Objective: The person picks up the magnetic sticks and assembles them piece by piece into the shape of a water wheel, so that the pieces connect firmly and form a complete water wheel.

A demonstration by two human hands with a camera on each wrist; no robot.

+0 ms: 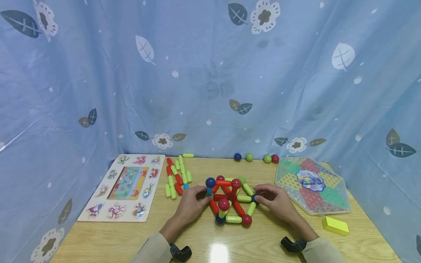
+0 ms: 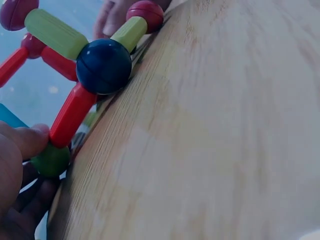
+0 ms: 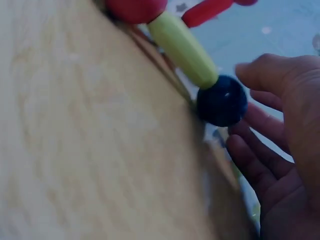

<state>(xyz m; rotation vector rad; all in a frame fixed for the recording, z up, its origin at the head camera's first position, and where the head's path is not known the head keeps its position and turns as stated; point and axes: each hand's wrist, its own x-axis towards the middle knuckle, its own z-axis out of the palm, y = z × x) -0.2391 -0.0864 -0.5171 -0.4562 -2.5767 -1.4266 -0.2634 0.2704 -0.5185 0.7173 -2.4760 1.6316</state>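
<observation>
A frame of magnetic rods and balls (image 1: 238, 207) stands on the table between both hands, with red, yellow-green and blue rods and several upright rods topped by balls. At its left corner, my left hand (image 1: 191, 205) pinches a green ball (image 2: 51, 161) between thumb and fingers, the thumb tip right at the end of a red rod (image 2: 73, 116). My right hand (image 1: 277, 201) curves loosely around the dark blue ball (image 3: 222, 101) at the right corner. Its thumb stands slightly off that ball in the right wrist view, while the other fingers spread behind it.
Loose red and yellow-green rods (image 1: 178, 175) lie left of the frame, beside a sea-animal puzzle board (image 1: 153, 211). Along the back edge sit several loose balls (image 1: 249, 157). On the right are a hexagonal board game box (image 1: 346, 204) and a yellow block (image 1: 335, 225).
</observation>
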